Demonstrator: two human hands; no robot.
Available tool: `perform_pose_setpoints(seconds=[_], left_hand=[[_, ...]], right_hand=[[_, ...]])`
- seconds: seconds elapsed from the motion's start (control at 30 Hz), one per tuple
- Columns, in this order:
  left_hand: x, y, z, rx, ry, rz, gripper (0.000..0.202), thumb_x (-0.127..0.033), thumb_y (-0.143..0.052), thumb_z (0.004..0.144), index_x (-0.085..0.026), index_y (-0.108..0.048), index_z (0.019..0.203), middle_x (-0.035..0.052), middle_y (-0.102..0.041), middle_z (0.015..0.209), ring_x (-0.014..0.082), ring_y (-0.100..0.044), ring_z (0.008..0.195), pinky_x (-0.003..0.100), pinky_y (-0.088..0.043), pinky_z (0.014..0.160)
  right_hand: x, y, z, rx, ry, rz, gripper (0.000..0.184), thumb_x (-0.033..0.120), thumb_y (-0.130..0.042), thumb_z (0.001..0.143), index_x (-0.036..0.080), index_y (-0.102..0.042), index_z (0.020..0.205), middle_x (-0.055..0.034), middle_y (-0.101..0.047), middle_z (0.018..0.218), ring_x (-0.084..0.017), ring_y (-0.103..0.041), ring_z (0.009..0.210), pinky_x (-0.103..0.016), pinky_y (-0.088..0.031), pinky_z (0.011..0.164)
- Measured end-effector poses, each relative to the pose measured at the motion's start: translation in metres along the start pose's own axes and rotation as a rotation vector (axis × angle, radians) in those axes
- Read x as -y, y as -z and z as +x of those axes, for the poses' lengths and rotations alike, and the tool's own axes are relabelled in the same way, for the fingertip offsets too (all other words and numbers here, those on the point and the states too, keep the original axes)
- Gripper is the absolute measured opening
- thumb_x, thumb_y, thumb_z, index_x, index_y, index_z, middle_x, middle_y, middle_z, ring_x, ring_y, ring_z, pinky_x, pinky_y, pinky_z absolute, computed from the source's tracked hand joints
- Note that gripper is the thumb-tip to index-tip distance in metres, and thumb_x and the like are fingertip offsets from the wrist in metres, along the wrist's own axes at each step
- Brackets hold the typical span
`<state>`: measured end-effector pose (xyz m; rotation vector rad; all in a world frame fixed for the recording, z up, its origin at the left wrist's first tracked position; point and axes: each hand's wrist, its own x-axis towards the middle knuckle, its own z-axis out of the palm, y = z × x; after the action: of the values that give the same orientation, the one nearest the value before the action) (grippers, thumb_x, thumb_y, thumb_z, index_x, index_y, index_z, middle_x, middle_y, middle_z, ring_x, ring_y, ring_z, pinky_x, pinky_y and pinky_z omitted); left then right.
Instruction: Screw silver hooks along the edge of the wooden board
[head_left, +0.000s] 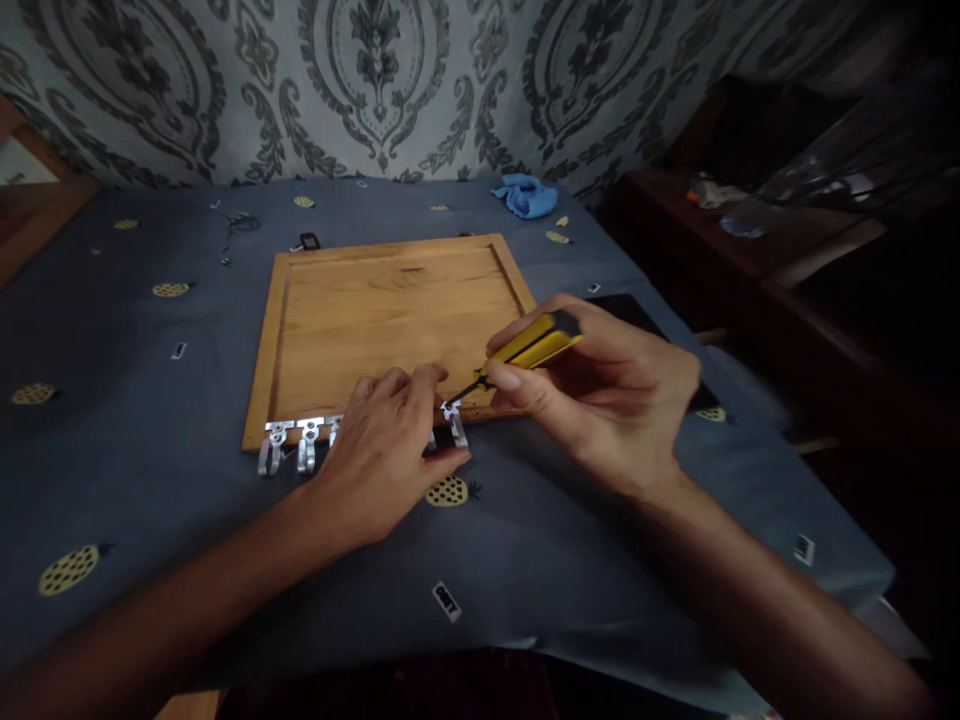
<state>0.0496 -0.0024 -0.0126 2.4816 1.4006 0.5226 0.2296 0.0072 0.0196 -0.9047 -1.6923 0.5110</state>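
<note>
A wooden board lies flat on a blue cloth. Several metal hooks line its near edge. My right hand is closed on a yellow and black screwdriver, whose tip touches the top of the rightmost hook. My left hand rests palm down on the board's near edge beside that hook, its fingers curled and pressed against the wood, covering some of the hooks.
The blue cloth with yellow pineapple prints covers the table. A crumpled blue rag lies at the back right, small dark parts at the back left. A dark tablet lies right of the board. Dark wooden furniture stands to the right.
</note>
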Motion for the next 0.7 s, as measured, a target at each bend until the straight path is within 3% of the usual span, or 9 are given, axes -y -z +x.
perform_pose_setpoints(seconds=[0.17,0.37,0.7], left_hand=[[0.001,-0.001,-0.001,-0.008,-0.009,-0.006,0.057,-0.032,-0.082,0.078,-0.017,-0.046,0.12,0.0072,-0.068,0.106,0.0308,-0.063,0.102,0.045,-0.048,0.089],[0.0,0.0,0.0,-0.003,0.0,-0.012,0.059,-0.03,-0.083,0.077,-0.017,-0.046,0.121,0.0076,-0.068,0.108,0.0311,-0.063,0.105,0.046,-0.048,0.089],[0.001,-0.001,-0.001,-0.005,-0.01,-0.016,0.06,-0.03,-0.084,0.077,-0.016,-0.046,0.121,0.0086,-0.068,0.109,0.0315,-0.062,0.104,0.046,-0.048,0.089]], right_hand=[[0.006,0.002,0.003,-0.165,-0.011,0.098,0.005,0.025,-0.074,0.086,0.023,-0.07,0.083,0.0023,-0.064,0.075,-0.009,-0.06,0.051,-0.026,-0.049,0.045],[-0.007,0.002,-0.004,-0.094,-0.111,-0.005,0.018,0.037,-0.083,0.076,0.026,-0.069,0.078,0.0026,-0.061,0.071,-0.012,-0.059,0.053,-0.028,-0.047,0.047],[-0.009,0.0,-0.006,-0.081,-0.116,0.0,0.02,0.04,-0.082,0.077,0.026,-0.068,0.079,0.0026,-0.06,0.071,-0.013,-0.058,0.053,-0.03,-0.046,0.05]])
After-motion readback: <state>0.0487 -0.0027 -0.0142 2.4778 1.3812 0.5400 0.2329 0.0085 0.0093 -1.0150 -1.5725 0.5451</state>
